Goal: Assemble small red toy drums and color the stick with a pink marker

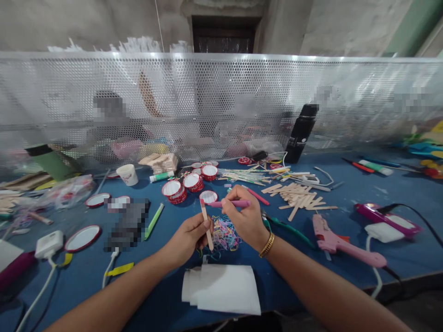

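Note:
My left hand (194,234) pinches a wooden craft stick (209,236), tilted upward, its top end coloured red. Closed round a pink-purple marker (237,203), my right hand (245,216) points its tip leftward at the stick's upper part; I cannot tell whether tip and wood touch. Beneath the hands lies a tangle of colourful elastic loops or thread (226,235). Folded white paper (228,286) is on the table nearest me. Just beyond the right hand lies a pink-red pen or marker (259,196).
Loose craft sticks (299,198) and a pink glue gun (341,242) lie right. Red-rimmed round tins (177,199) sit behind the hands. A phone (129,223) with a cable lies left. A black bottle (302,133) stands before the perforated metal screen (221,101).

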A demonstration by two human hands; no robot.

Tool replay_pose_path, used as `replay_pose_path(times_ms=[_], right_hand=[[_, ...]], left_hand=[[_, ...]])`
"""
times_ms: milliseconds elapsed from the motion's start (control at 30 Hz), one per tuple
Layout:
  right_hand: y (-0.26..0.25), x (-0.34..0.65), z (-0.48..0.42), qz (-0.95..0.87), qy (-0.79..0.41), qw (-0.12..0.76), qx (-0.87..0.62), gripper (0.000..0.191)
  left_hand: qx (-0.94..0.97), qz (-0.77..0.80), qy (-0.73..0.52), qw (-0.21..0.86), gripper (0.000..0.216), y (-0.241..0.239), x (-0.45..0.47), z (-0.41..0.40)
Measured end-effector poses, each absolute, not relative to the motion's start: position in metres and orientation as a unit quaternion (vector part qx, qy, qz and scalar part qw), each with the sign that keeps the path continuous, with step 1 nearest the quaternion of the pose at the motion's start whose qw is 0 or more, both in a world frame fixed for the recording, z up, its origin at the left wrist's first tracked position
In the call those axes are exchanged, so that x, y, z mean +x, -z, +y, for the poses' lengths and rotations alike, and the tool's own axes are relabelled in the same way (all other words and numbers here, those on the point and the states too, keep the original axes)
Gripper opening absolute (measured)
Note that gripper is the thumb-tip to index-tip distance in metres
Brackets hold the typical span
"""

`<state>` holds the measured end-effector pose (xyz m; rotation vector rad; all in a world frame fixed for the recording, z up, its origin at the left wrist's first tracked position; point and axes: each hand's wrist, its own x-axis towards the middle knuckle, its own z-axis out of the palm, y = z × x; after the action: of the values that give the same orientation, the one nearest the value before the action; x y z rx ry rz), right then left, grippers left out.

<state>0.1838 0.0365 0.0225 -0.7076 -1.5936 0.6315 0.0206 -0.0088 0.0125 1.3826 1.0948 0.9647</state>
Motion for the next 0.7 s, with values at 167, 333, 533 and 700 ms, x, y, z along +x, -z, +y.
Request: replay_pose_path(times_ms=[167, 333, 533, 700], right_hand=[[-0.0225, 0.1818, 0.0357, -0.682, -0.29, 0.604, -0.291, 0.019], [-0.0216, 0.1813, 0.0372, -0.688, -0.303, 0.589, -0.296, 0.019], [-0.0217, 0.1836, 0.0383, -0.708, -0.228, 0.596, -0.304, 0.022], [-0.0209, 0.1825, 0.0361, -0.693, -0.266, 0.607, -0.283, 0.019]], left_hand=[[0.575, 0.461, -0.397, 0.547, 0.048, -0.0105, 0.0216, -0.0067], [0.579, 0.456, -0.403, 0.543, 0.048, -0.0078, 0.0219, -0.006], [0.578, 0.451, -0.413, 0.54, 0.047, -0.0093, 0.0204, -0.0065], [0.578, 0.444, -0.412, 0.547, 0.047, -0.007, 0.0194, -0.0051]])
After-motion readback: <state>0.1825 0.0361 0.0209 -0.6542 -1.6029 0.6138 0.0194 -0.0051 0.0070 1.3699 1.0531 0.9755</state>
